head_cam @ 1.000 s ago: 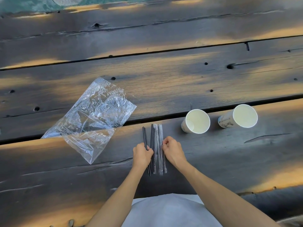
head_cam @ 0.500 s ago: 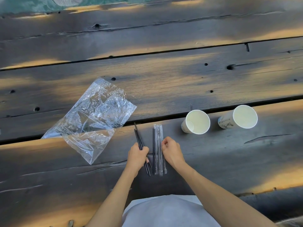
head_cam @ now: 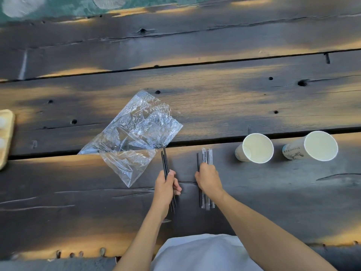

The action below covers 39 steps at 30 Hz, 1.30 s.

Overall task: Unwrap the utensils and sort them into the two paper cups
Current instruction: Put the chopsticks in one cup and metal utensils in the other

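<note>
Wooden table point(head_cam: 234, 106), two seemingly empty paper cups point(head_cam: 257, 148); left hand point(head_cam: 165, 185) gripping black sticks point(head_cam: 165, 160).

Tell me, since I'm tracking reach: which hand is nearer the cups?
Right. The right hand rests on wrapped sticks just left of the cups; the left hand is farther left, by the bag.

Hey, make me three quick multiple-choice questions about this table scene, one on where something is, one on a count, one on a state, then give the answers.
1. Where does the clear plastic bag lie relative to the left hand?
A. beyond it, to the left
B. right of the cups
C. inside a cup

2. How many paper cups stand on the wooden table?
A. one
B. two
C. four

3. What is the left hand doing?
A. resting flat and empty
B. gripping thin black sticks
C. lifting a cup

Answers: 1 A, the bag lies up and left of that hand. 2 B, two white rims show. 3 B, its fingers close round the sticks.
</note>
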Motion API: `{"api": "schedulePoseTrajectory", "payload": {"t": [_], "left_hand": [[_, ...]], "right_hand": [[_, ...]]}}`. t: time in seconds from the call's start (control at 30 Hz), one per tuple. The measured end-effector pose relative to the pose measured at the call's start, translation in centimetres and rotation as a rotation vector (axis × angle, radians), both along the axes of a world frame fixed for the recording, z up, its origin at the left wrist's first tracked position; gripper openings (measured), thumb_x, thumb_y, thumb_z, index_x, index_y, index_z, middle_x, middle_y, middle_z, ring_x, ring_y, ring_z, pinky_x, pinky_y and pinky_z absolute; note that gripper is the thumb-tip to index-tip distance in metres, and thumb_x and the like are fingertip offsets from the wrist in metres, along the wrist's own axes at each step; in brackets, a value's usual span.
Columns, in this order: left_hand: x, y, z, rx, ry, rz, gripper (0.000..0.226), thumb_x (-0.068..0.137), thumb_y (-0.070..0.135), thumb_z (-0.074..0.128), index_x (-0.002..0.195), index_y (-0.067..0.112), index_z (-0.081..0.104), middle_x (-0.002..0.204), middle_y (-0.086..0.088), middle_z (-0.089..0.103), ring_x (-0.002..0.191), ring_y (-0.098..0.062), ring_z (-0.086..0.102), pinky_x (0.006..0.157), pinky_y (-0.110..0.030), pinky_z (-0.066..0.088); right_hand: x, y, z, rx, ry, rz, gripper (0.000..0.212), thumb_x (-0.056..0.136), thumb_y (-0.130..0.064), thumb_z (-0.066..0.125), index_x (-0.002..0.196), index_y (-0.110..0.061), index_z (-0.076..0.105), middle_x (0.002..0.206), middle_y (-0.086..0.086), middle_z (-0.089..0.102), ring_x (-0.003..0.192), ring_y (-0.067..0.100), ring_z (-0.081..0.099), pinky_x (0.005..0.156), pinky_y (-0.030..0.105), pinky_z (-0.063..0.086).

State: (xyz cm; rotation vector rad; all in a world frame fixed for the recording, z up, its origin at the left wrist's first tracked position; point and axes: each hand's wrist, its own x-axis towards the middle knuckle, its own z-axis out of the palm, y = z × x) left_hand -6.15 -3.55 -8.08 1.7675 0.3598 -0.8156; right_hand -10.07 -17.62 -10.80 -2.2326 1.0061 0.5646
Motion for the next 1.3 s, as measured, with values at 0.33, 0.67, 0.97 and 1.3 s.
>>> {"api": "schedulePoseTrajectory", "payload": {"t": [0.33,0.67,0.97,1.3], "left_hand": [[-0.5,-1.8,1.6,-0.115,0.083,-0.157,0.023,0.106,0.019,0.040,0.102,0.004,0.057,0.085,-0.014,0.076,0.074,-0.024,0.073,0.071,-0.035,0.060],[-1.8,-3.1,4.6,-0.212,0.164,-0.294,0.044,0.106,0.042,0.033,0.090,0.006,0.052,0.052,0.001,0.040,0.039,-0.010,0.031,0.038,-0.020,0.020],[-3.0,-3.6,7.2,-0.461,0.316,-0.428,0.059,0.094,0.064,0.038,0.085,0.008,0.050,0.056,-0.002,0.034,0.039,-0.009,0.025,0.035,-0.020,0.021],[-3.8,-4.3,7.0,-0.431,0.199,-0.266,0.051,0.090,0.053,0.051,0.086,0.002,0.057,0.051,-0.002,0.038,0.033,-0.005,0.025,0.040,-0.025,0.007]], "right_hand": [[0.3,-0.6,5.1,0.647,-0.301,-0.307,0.018,0.092,-0.010,0.061,0.075,-0.009,0.056,0.055,-0.001,0.056,0.039,0.005,0.047,0.039,0.016,0.039],[-2.3,-3.5,8.2,0.799,-0.357,-0.211,0.018,0.093,-0.016,0.065,0.075,-0.011,0.063,0.066,0.006,0.060,0.056,0.010,0.047,0.058,0.022,0.043],[-3.1,-5.8,10.7,1.236,-0.449,-0.279,0.012,0.097,-0.003,0.057,0.087,-0.005,0.063,0.058,0.008,0.055,0.043,0.010,0.055,0.043,0.017,0.039],[-4.4,-7.4,10.9,1.103,-0.723,-0.620,0.003,0.093,-0.006,0.064,0.093,-0.003,0.063,0.073,0.006,0.063,0.048,0.008,0.050,0.039,0.016,0.037]]}}
